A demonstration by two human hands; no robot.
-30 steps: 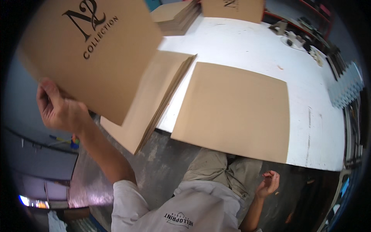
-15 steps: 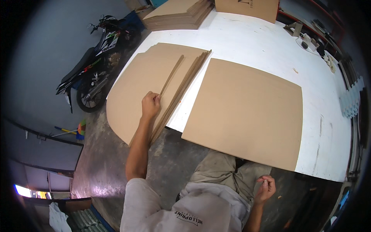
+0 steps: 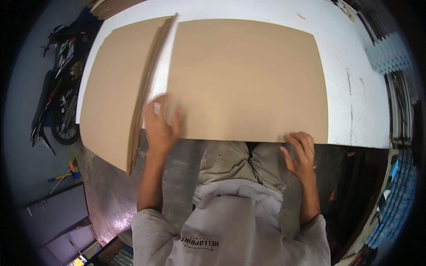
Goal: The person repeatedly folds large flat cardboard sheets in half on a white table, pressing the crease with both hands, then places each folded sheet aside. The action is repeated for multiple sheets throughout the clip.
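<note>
A large brown cardboard sheet (image 3: 248, 80) lies flat on the white table in front of me, its near edge at the table's front. My left hand (image 3: 162, 124), slightly blurred, is at the sheet's near left corner with fingers spread and nothing held. At the near edge, toward the right corner, my right hand (image 3: 303, 153) has its fingers bent but apart; its fingertips are at the cardboard's edge. To the left lies another cardboard sheet (image 3: 113, 84), with a bundle of narrow cardboard strips (image 3: 148, 80) along its right side.
The white table (image 3: 355, 102) extends beyond the sheets. A motorcycle (image 3: 62, 88) stands by the left wall. Pale blue corrugated pieces (image 3: 388, 53) are at the right edge, and a cardboard stack (image 3: 113, 6) is at the far left.
My left hand has let go of a thin cardboard strip and moved right to the larger sheet's corner. My right hand has risen to its near edge. The view has shifted.
</note>
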